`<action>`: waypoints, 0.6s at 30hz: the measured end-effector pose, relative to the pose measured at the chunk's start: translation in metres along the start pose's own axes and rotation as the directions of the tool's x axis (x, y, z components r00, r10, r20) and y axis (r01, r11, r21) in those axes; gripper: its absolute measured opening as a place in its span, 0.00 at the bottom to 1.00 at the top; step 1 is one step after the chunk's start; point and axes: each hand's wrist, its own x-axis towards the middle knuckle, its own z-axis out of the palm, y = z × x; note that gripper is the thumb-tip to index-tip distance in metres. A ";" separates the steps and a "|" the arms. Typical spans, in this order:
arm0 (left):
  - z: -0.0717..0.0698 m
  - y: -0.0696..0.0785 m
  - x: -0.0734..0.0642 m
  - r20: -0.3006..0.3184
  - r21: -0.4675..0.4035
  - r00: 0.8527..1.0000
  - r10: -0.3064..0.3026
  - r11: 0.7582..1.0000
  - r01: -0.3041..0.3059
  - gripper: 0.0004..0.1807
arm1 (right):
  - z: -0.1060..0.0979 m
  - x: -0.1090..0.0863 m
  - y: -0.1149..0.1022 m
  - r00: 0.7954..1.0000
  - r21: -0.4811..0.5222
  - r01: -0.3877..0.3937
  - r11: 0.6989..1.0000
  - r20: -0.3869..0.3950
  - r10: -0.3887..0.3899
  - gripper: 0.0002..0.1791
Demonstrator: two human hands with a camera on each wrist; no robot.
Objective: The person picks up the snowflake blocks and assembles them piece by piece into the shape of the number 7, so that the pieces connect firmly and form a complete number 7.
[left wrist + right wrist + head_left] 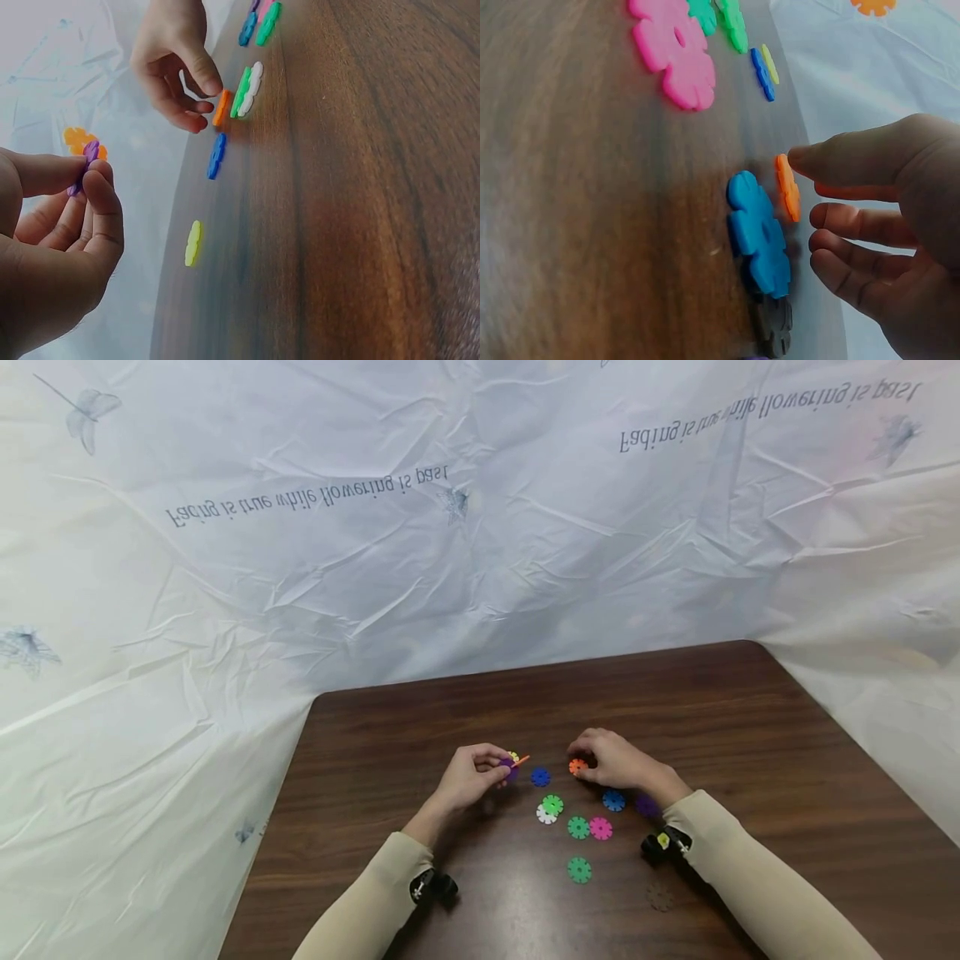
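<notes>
My left hand pinches a purple notched plastic disc between thumb and fingers, above the table. An orange notched disc is joined crosswise to it. My right hand is low over the table beside another orange disc. Its thumb is at that disc's upper edge, while the other fingers bend loosely and stand apart from it. Whether the thumb touches the disc is hard to tell. A yellow disc lies near the left hand, and a dark blue disc lies between the hands.
Nearer me on the brown table lie a light green disc overlapping a white disc, green discs, a pink disc and a brown disc. A blue disc and a purple disc lie by the right wrist.
</notes>
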 end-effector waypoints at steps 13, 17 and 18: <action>0.001 0.000 0.001 -0.006 0.017 1.000 0.000 1.000 0.000 0.09 | 0.003 -0.001 -0.001 1.000 -0.048 0.017 0.999 0.020 -0.016 0.16; 0.001 -0.001 -0.001 -0.020 0.046 1.000 0.017 0.999 -0.016 0.09 | 0.002 -0.001 -0.002 0.999 -0.047 0.021 0.999 0.026 -0.020 0.14; 0.001 -0.001 -0.002 -0.024 0.061 0.999 0.023 0.998 -0.022 0.08 | 0.002 -0.001 -0.002 0.999 -0.045 0.020 0.999 0.026 -0.019 0.13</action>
